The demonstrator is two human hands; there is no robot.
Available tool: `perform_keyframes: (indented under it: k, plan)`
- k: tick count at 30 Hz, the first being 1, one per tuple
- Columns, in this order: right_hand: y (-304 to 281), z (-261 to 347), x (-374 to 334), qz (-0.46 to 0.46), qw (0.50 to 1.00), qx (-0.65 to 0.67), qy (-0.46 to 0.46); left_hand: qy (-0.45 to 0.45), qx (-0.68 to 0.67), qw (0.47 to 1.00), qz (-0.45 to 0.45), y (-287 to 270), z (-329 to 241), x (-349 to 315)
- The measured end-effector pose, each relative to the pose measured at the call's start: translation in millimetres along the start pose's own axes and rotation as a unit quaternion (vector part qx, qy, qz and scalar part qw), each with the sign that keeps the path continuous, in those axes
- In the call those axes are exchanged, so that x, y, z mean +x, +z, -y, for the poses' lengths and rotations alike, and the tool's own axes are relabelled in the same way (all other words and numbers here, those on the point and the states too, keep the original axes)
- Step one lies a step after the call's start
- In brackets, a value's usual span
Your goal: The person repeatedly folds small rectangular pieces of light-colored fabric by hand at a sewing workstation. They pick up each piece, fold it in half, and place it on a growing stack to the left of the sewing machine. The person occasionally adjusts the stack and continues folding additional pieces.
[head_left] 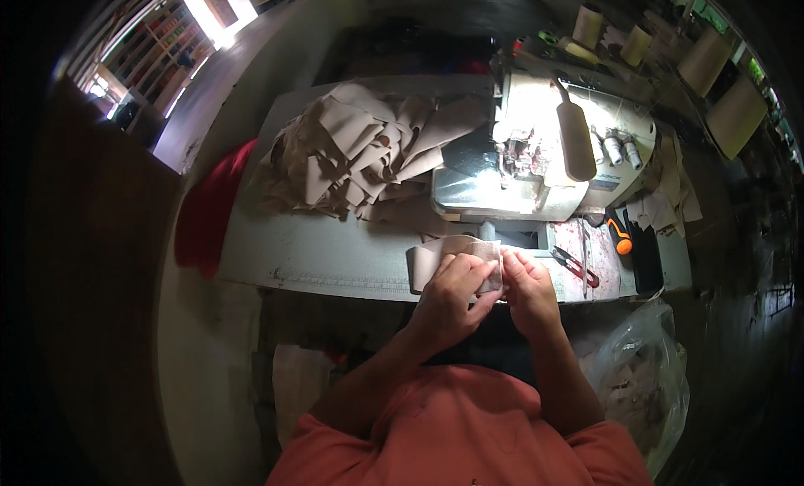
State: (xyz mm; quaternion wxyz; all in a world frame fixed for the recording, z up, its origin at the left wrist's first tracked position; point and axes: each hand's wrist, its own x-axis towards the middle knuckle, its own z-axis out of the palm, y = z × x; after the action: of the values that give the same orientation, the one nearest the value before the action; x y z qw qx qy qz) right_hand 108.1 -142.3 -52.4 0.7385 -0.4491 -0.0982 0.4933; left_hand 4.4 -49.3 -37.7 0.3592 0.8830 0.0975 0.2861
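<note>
At the front edge of the table, my left hand (456,295) grips a folded piece of beige fabric (430,259), its fingers lying over the top. My right hand (529,290) pinches the right edge of the same piece between thumb and fingers. Just beyond the fabric stands a sewing machine (544,193), its lamp lighting the needle area brightly. A large heap of cut beige fabric pieces (343,142) lies to the left of the machine. To the right of my right hand rest red-handled thread snips (574,266).
An orange-handled tool (621,236) and a dark case (644,255) lie at the table's right. Thread cones (703,63) stand behind the machine. A clear plastic bag (645,360) with scraps hangs at the lower right. Red cloth (208,214) is by the left table edge.
</note>
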Motion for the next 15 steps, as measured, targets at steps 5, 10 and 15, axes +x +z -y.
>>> perform_keyframes:
  k: [5, 10, 15]
  plan:
    - [7, 7, -5, 0.007, 0.982, -0.142, -0.125, -0.074, -0.114, 0.989, 0.058, -18, 12, 5]
    - [23, 28, -16, 0.033, 0.911, -0.367, -0.184, -0.081, -0.204, 0.967, 0.132, -34, 23, 35]
    - [31, 42, -23, 0.037, 0.897, -0.406, -0.169, -0.167, -0.351, 0.912, 0.132, -43, 27, 35]
